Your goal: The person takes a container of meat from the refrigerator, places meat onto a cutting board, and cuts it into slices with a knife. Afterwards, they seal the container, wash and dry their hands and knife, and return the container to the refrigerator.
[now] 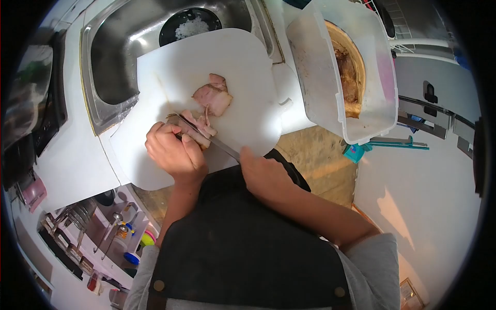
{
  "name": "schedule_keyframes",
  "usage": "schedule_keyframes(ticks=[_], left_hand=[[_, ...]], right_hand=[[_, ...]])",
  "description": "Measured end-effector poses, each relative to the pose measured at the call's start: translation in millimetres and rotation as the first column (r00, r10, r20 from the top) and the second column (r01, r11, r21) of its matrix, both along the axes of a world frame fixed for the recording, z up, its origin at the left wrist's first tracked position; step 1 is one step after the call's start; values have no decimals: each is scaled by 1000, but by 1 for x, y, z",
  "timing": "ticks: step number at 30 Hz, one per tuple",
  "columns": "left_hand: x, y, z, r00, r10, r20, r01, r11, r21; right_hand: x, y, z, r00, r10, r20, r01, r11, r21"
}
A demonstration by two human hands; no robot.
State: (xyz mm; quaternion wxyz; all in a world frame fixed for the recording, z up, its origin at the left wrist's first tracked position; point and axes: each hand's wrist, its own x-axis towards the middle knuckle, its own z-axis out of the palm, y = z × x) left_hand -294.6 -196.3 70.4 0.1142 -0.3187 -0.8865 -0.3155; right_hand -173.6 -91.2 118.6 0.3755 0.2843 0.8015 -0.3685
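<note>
My right hand (262, 170) is closed around the handle of a knife (226, 149), whose blade slants up and left across a piece of meat. My left hand (174, 151) presses with curled fingers on that piece of meat (182, 127), close beside the blade. Thin pink slices (203, 122) lean against the far side of the knife. Farther up the white cutting board (248, 67) lie more cut meat slices (213, 96). The knife's handle is mostly hidden in my fist.
Behind the board, a steel sink (116, 57) holds a black dish (190, 26) with white bits in it. At the right stands a clear plastic tub (320, 82) containing a large browned piece of meat (347, 72). Utensils (116, 222) hang at lower left.
</note>
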Motion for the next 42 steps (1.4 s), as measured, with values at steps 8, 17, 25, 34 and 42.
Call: schedule_keyframes(ticks=[8,17,25,34,42], left_hand=[[0,1,0,1000,-3,5,3,1000,22],[-53,3,53,866,-353,355,388,921,-30],[-113,61,36,580,-331,744,730,616,-296],[-110,54,40,453,-319,833,791,574,-210],[-45,58,78,746,-479,462,653,662,-368]], right_hand=[[16,-2,1,1000,5,-31,-2,995,99],[-4,31,-32,886,27,-463,-37,999,-11],[-3,41,-21,874,111,-472,-87,994,72],[87,48,22,913,-91,-397,74,996,-59],[104,49,19,746,-390,-540,370,917,-151]])
